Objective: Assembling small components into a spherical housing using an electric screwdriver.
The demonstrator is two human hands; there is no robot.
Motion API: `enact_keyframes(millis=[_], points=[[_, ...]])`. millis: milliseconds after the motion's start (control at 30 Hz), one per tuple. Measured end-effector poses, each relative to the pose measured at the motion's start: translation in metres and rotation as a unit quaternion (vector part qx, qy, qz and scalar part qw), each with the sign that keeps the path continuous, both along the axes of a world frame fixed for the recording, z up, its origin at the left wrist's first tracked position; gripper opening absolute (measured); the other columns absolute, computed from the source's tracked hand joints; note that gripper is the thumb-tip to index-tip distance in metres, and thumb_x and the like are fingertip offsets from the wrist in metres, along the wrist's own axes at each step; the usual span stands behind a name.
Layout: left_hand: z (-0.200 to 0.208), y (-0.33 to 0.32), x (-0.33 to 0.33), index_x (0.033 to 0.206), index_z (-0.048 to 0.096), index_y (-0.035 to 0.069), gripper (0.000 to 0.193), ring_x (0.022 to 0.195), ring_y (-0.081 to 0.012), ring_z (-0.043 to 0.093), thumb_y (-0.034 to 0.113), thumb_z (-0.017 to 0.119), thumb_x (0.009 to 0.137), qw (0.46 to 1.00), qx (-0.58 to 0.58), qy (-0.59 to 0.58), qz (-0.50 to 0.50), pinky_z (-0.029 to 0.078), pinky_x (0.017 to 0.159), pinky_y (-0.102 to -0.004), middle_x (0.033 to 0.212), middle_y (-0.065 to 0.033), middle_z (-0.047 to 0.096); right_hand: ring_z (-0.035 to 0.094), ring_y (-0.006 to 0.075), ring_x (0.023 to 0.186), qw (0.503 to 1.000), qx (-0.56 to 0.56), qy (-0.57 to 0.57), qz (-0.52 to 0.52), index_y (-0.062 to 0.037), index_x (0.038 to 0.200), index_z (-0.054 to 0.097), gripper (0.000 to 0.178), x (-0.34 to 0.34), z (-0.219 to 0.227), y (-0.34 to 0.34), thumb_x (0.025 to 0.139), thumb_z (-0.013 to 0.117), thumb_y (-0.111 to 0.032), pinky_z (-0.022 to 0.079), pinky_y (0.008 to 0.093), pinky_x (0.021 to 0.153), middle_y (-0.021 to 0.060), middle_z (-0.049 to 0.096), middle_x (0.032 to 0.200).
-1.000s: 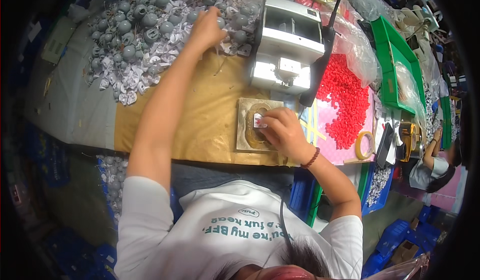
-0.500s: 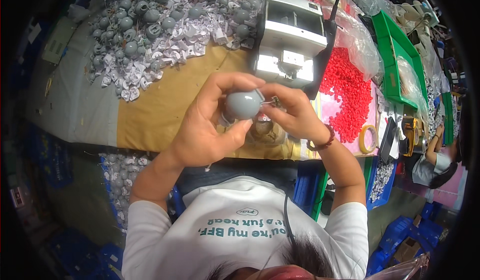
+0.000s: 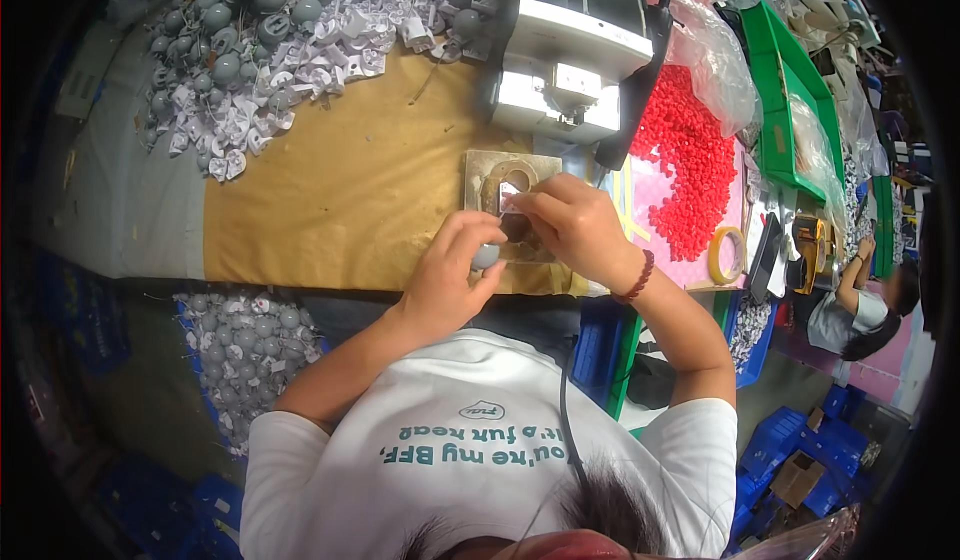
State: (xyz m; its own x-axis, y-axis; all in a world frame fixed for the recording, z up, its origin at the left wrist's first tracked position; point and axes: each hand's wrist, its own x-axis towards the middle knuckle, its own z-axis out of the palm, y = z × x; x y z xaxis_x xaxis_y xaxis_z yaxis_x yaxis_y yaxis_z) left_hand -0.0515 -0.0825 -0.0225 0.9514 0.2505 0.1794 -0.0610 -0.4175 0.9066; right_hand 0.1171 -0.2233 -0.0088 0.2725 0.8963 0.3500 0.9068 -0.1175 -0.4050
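My left hand is curled round a glossy grey ball-shaped housing, low at the near side of a tan block with a rounded recess. Most of the ball is hidden by my fingers. In the recess lies a small white part with a bit of red on it. My right hand reaches over the block from the right, thumb and fingertips pinched together at that white part. What they pinch is too small and covered to make out.
Behind the block stands a white machine. Grey balls with white parts are heaped at the far left, red pieces lie right, beside a yellow tape roll. A crate of grey balls sits below; another person works far right.
Both hands have come down from in front of me to the block. The ball has tipped and moved nearer the table edge in my left hand; my right fingers have moved to the recess.
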Motion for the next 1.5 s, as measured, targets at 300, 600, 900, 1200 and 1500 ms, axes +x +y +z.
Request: enact_keyframes(millis=[300,600,900,1200,1500], points=[[-0.002,0.000,0.005,0.101,0.061,0.004,0.027,0.104,-0.0332,0.053,-0.004,0.066,0.076,0.992,0.117,-0.004,-0.036,0.047,0.088,-0.0410,0.113,-0.0132,0.056,0.059,0.0232,0.087,0.989,-0.108,-0.091,0.035,-0.0093,0.106,0.067,0.035,-0.005,0.002,0.004,0.071,0.068,-0.010,0.053,0.0338,0.063,0.0055,0.058,0.098],[0.005,0.010,0.014,0.109,0.061,0.004,0.037,0.111,-0.0360,0.052,-0.004,0.064,0.074,0.967,0.255,0.007,0.016,0.046,0.092,-0.0451,0.120,-0.0145,0.056,0.057,0.0235,0.092,0.983,-0.131,-0.107,0.068,-0.0023,0.119,0.061,0.043,-0.008,0.004,-0.007,0.077,0.062,-0.012,0.053,0.0342,0.077,0.0087,0.055,0.105],[-0.014,0.001,0.024,0.125,0.062,0.009,0.049,0.118,-0.0294,0.053,0.003,0.065,0.076,0.912,0.408,-0.017,0.030,0.042,0.095,-0.0424,0.130,-0.0115,0.057,0.060,0.0308,0.106,0.993,-0.045,0.093,0.060,-0.0017,0.114,0.068,0.042,0.010,-0.001,-0.023,0.072,0.066,0.005,0.052,0.0378,0.090,0.0125,0.063,0.114],[-0.015,0.007,0.027,0.121,0.064,0.006,0.041,0.115,-0.0283,0.056,0.004,0.061,0.080,0.916,0.401,-0.031,0.004,0.043,0.095,-0.0416,0.125,-0.0135,0.061,0.061,0.0347,0.112,0.988,-0.058,0.134,-0.041,-0.0016,0.112,0.053,0.036,0.024,-0.021,-0.054,0.081,0.069,0.003,0.050,0.0418,0.093,0.0192,0.061,0.122],[-0.012,0.012,0.029,0.114,0.067,0.004,0.033,0.113,-0.0293,0.058,0.005,0.061,0.081,0.923,0.381,-0.044,-0.006,0.045,0.092,-0.0420,0.121,-0.0157,0.063,0.058,0.0152,0.097,0.831,0.252,0.478,-0.133,-0.0035,0.097,0.057,0.028,0.012,-0.038,-0.015,0.079,0.067,0.016,0.052,0.0284,0.086,0.0060,0.052,0.115]])
